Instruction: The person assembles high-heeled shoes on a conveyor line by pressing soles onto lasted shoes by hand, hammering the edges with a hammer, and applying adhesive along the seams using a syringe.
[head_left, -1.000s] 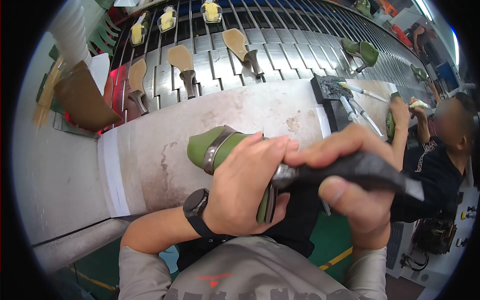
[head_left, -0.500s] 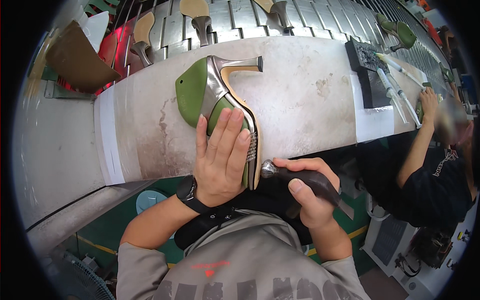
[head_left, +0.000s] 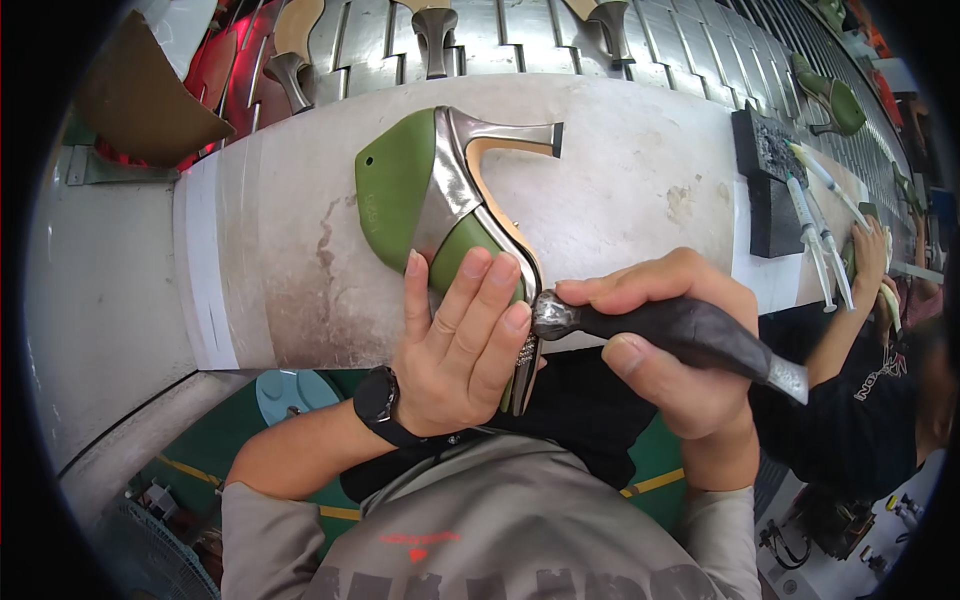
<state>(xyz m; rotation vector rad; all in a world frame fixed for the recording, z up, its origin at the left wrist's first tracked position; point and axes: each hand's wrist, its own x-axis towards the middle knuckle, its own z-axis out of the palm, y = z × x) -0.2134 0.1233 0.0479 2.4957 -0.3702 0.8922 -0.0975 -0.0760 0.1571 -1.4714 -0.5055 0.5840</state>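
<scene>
A high-heeled shoe (head_left: 455, 190) with silver straps and heel sits on a green last, lying on its side with the heel pointing right. Its toe end reaches past the bench's near edge. Across the forepart, my left hand (head_left: 455, 345) rests with long fingers, gripping the shoe; its thumb is mostly hidden. My right hand (head_left: 690, 345) is closed round a dark shoemaker's hammer (head_left: 675, 335), thumb and forefinger along the head. The hammer's rounded metal face touches or nearly touches the sole's edge beside my left fingertips. Its handle is hidden by the hand.
Several heeled sole pieces (head_left: 435, 35) lie on the metal slat conveyor (head_left: 520, 45) behind the pale bench (head_left: 640, 150). To the right stand a black block (head_left: 772, 215) and syringes (head_left: 815, 225). A co-worker's hand (head_left: 870, 250) is beyond them. A brown board (head_left: 150, 95) leans at the far left.
The hammer and my right hand have moved up and to the right in the picture, its face now higher along the sole's edge. The shoe and my left hand appear slightly lower and farther right.
</scene>
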